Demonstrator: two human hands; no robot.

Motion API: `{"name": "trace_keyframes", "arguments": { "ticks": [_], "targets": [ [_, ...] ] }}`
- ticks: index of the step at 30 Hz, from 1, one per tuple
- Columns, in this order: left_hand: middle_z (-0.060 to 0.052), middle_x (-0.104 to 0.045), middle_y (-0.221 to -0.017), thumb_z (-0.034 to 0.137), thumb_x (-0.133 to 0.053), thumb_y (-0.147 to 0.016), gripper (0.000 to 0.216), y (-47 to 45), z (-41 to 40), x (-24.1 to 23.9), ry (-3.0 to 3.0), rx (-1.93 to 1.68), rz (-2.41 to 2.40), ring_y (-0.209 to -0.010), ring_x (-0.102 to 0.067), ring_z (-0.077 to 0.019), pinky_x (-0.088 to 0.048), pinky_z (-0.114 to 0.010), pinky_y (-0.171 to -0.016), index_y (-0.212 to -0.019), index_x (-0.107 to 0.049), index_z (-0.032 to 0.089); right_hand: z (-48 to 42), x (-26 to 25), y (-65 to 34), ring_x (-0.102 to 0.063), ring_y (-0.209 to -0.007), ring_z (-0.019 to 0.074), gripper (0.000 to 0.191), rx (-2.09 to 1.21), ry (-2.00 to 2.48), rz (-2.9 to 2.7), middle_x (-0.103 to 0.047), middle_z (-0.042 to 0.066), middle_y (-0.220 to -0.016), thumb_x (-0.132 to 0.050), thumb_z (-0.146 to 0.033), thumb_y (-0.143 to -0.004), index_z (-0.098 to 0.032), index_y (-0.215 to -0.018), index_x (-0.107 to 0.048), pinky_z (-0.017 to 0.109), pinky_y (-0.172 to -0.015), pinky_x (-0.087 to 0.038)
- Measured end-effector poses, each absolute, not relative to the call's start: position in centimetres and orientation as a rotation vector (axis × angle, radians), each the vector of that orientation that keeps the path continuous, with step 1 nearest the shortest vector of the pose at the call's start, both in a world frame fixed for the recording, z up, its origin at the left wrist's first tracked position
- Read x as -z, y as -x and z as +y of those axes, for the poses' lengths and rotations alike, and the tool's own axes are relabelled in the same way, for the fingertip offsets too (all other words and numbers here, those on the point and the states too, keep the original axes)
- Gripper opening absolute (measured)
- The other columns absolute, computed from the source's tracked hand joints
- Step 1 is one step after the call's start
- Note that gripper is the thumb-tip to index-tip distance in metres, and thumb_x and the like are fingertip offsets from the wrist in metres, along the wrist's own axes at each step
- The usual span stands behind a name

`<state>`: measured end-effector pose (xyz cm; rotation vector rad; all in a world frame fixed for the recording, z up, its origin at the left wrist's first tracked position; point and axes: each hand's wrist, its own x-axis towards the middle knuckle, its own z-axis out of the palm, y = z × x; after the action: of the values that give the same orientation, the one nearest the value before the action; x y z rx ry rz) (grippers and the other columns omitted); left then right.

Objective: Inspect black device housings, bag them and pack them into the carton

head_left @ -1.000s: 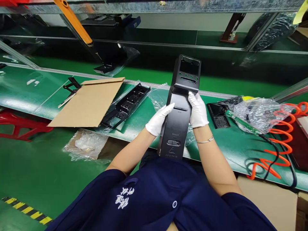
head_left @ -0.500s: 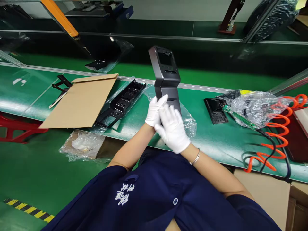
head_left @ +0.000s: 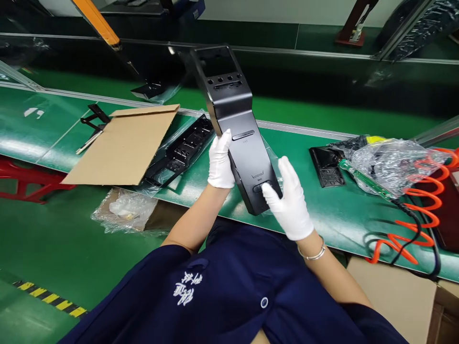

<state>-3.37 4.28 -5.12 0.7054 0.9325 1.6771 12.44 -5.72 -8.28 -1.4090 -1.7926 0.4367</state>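
Observation:
A dark grey bent housing (head_left: pixel 245 148) with a window, a row of round holes and slots is held tilted above the bench. My white-gloved left hand (head_left: pixel 221 162) grips its left edge, thumb on the front face and fingers partly hidden behind. Near the lower right corner, my gloved right hand (head_left: pixel 289 203) has its thumb over the front by the lowest slot, its fingers stretched upward and apart from the thumb. Behind the left hand lies a black frame (head_left: pixel 182 150) on clear plastic film.
On the green bench (head_left: pixel 229 208) lie a cardboard sheet (head_left: pixel 122 148) at left and a black bracket (head_left: pixel 95 117). At right are a small black part (head_left: pixel 326 167), a green electric screwdriver (head_left: pixel 366 179), plastic wrap (head_left: pixel 394 162) and an orange coiled hose (head_left: pixel 426 215).
The housing has come nearer and its top has swung left, showing more of its front. My right hand has moved off my left hand to the housing's lower right.

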Motion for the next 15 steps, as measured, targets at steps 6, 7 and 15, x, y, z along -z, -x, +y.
{"name": "trace_keyframes", "arguments": {
  "ticks": [6, 7, 15],
  "targets": [
    [-0.005, -0.069, -0.132, 0.058, -0.067, -0.089, 0.039, 2.8, 3.3, 4.2, -0.779, -1.82, 1.008, -0.133, -0.063, -0.0285, -0.057, -0.038, -0.105, -0.114, -0.068, 0.028, -7.7, 9.2, -10.5, -0.03, -0.156, 0.0285, 0.059, 0.133, 1.357, -1.945, -0.04, 0.011, -0.156, -0.048, -0.057, -0.101, -0.018, -0.143, -0.055, 0.056, -0.128, -0.036],
    [-0.005, -0.069, -0.133, 0.058, -0.065, -0.09, 0.04, 2.7, 3.2, 4.1, -0.782, -1.823, 1.025, -0.135, -0.061, -0.0282, -0.057, -0.037, -0.105, -0.117, -0.068, 0.028, -7.8, 9.3, -10.4, -0.03, -0.156, 0.0284, 0.056, 0.12, 1.358, -1.917, -0.041, 0.01, -0.155, -0.05, -0.056, -0.1, -0.019, -0.142, -0.055, 0.057, -0.127, -0.036],
    [-0.002, -0.067, -0.136, 0.062, -0.059, -0.093, 0.045, 2.3, 2.5, 4.0, -0.85, -1.874, 1.062, -0.134, -0.062, -0.0262, -0.057, -0.036, -0.105, -0.127, -0.065, 0.033, -7.8, 9.5, -10.1, -0.029, -0.158, 0.0218, 0.046, -0.035, 1.242, -1.653, -0.045, 0.014, -0.15, -0.066, -0.047, -0.094, -0.017, -0.127, -0.053, 0.055, -0.129, -0.038]
  ]
}}
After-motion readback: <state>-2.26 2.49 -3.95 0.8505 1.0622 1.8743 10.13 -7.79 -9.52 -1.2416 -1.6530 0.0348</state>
